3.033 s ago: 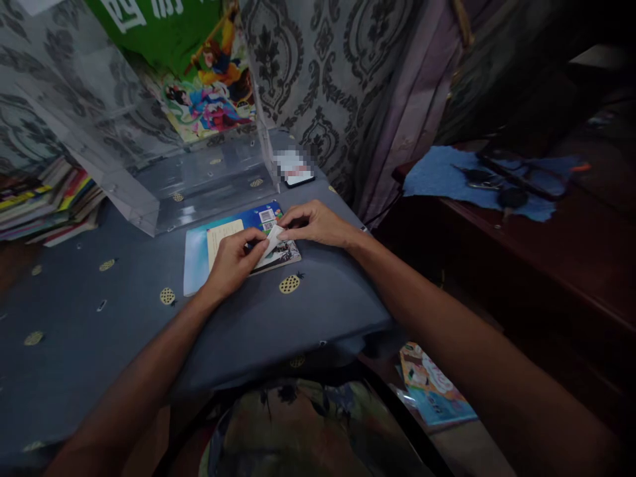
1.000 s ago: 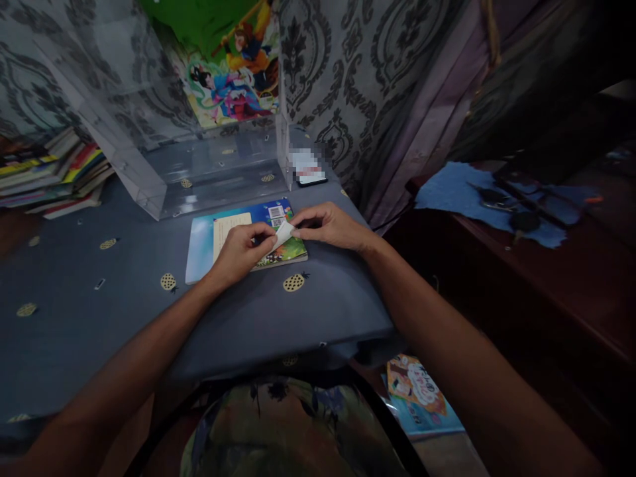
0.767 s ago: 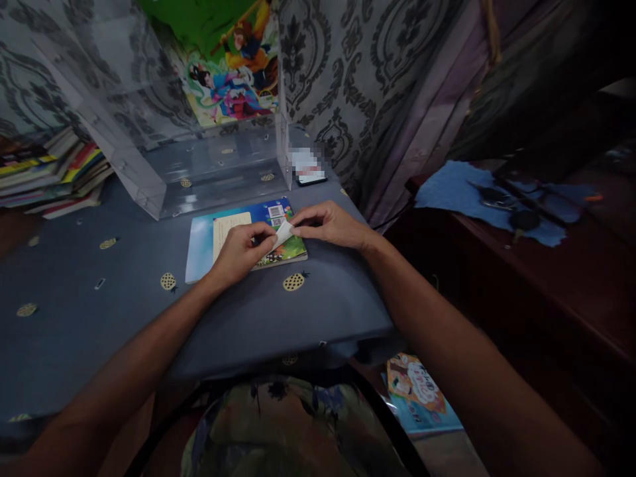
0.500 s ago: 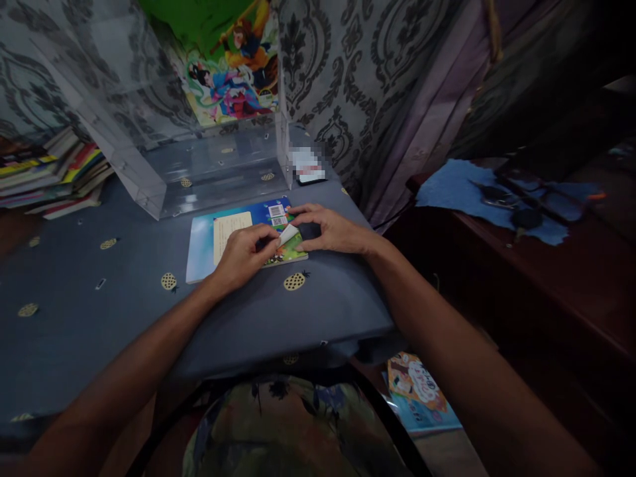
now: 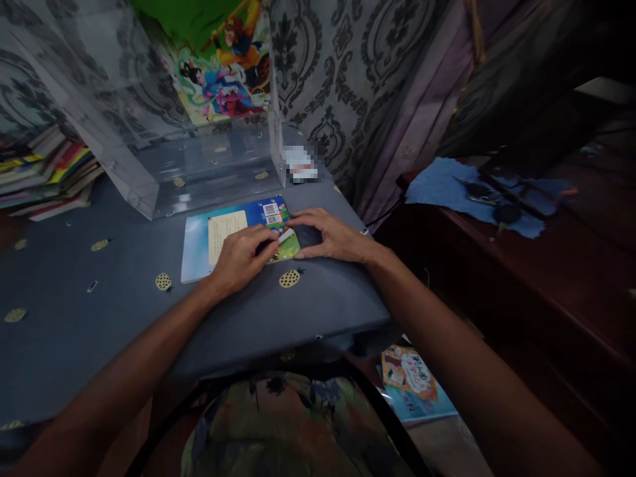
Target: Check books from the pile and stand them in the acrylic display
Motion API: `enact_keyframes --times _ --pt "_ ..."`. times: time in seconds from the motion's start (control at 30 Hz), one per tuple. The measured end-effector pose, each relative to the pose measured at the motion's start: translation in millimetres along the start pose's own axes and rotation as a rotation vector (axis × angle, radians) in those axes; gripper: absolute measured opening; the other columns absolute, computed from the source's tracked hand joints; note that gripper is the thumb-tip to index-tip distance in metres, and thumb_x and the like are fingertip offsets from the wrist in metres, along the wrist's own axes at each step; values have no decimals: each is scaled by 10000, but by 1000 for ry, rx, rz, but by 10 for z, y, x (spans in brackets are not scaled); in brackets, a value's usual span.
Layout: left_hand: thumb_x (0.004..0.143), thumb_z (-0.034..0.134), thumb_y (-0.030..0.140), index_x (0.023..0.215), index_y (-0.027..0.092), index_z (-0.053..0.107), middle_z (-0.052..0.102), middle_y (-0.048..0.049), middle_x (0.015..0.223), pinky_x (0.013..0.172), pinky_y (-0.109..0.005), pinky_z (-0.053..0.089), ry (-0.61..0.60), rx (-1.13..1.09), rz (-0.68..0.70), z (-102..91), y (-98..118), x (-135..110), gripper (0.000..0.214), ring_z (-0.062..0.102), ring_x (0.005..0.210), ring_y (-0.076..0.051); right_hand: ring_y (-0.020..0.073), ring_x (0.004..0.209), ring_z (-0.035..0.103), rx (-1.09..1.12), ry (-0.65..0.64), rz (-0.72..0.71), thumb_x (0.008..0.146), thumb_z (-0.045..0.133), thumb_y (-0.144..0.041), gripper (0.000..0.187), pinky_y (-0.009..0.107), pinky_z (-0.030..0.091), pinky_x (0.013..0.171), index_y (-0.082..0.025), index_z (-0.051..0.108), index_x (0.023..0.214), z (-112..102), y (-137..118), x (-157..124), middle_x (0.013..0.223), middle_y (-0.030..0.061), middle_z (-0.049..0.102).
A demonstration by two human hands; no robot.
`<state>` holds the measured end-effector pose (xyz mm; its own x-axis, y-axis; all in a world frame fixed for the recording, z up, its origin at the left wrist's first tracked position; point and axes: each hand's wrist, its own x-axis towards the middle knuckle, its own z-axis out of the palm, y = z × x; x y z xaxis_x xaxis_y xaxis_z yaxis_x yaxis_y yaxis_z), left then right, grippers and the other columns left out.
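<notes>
Your left hand (image 5: 242, 257) rests curled on the thin picture book with a blue and green cover (image 5: 199, 242). Its thumb and forefinger are closed narrowly on the small white paper slip (image 5: 287, 234) at the book's near right corner. Your right hand (image 5: 332, 237) arches over the grey pineapple-print cloth (image 5: 124, 311) just beside that corner. Its fingers are loosely spread and hold nothing, and their tips touch the book's right edge.

The book lies flat toward the desk's far right corner, in front of the clear acrylic box (image 5: 149, 165) and near the blurred phone (image 5: 300, 164). A stack of books (image 5: 44, 175) sits at the far left edge.

The slip looks light and limp, so pinch it close to its free end and keep it low against the cover. Let your right fingertips pin the book, because the cloth looks slack enough for it to slide. Smooth with a finger pad from the side already on the cover outward, so that no crease sets. Your left knuckles hide where slip and cover meet, so I cannot tell whether it lies flat. Tilt your head until you can see that seam.
</notes>
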<state>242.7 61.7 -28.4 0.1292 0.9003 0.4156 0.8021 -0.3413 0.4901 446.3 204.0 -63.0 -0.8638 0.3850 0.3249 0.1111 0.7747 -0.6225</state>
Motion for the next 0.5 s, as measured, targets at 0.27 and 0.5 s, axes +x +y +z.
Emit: enact_keyframes --times 0.27,0.5 --pt "991 558 296 980 202 720 722 -38 923 783 -299 501 -15 80 113 19 -27 -32 188 648 846 -164 319 1335 496 13 5 4 756 821 -518 634 556 371 1124 -298 645 1323 8 27 -13 1393 103 589" --pt "1020 498 337 1129 212 718 681 -66 942 767 -330 506 -62 251 224 60 -38 -74 276 609 867 -193 312 1347 483 26 -24 23 760 823 -498 608 551 368 1132 -315 652 1315 -31 -18 -29 1409 92 581"
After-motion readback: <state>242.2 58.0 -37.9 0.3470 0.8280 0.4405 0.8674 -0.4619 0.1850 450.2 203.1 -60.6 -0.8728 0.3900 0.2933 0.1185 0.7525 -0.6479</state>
